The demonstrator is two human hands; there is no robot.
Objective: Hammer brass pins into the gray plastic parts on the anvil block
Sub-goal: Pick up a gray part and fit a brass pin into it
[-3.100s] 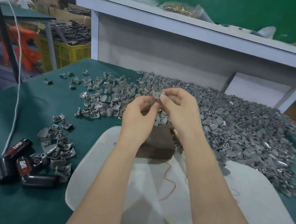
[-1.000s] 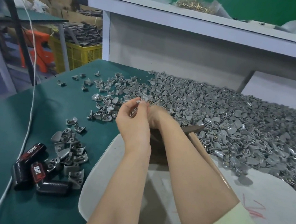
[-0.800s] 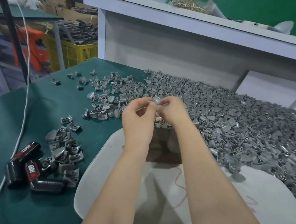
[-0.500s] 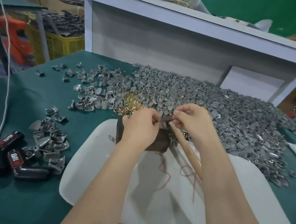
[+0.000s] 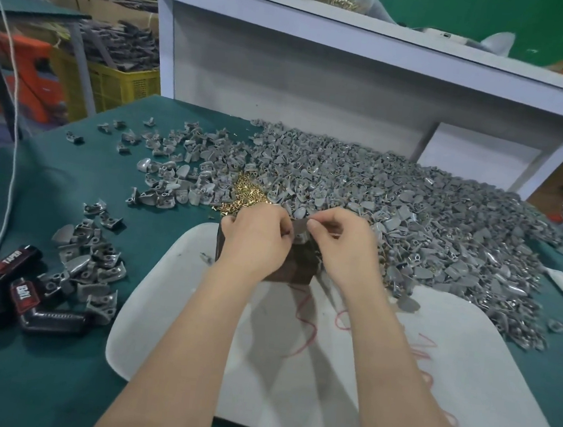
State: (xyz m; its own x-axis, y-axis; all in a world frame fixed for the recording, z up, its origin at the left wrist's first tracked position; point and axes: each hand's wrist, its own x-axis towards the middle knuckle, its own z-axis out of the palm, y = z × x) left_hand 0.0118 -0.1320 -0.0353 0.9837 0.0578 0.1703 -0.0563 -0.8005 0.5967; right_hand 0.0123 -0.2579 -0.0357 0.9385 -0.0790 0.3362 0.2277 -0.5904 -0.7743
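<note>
Both hands have come down from above the heap and now meet over the block. On the far left of the green-covered desk (image 5: 35,361) lie black-and-red cylinders (image 5: 8,285), and beside them a small heap of loose gray parts (image 5: 88,263). Farther in, a pile of small brass pins (image 5: 247,193) sits just behind the dark brown anvil block (image 5: 299,266), which stands at the far edge of a white rounded board (image 5: 292,369).

The left hand (image 5: 256,242) curls over the block's top with its grip closed on one gray plastic part (image 5: 300,230). The right hand (image 5: 342,246) pinches the same part's other edge between thumb and forefinger. Whether a pin is already started in it is too small to tell, and no hammer is plainly visible.

The likely trouble is seating. If the part rests tilted on the block, a blow would bend the pin or kick the part away. Both sets of fingertips crowd the strike spot. On the right, the large mound of gray plastic parts (image 5: 426,227) presses against the block and could slide in.
</note>
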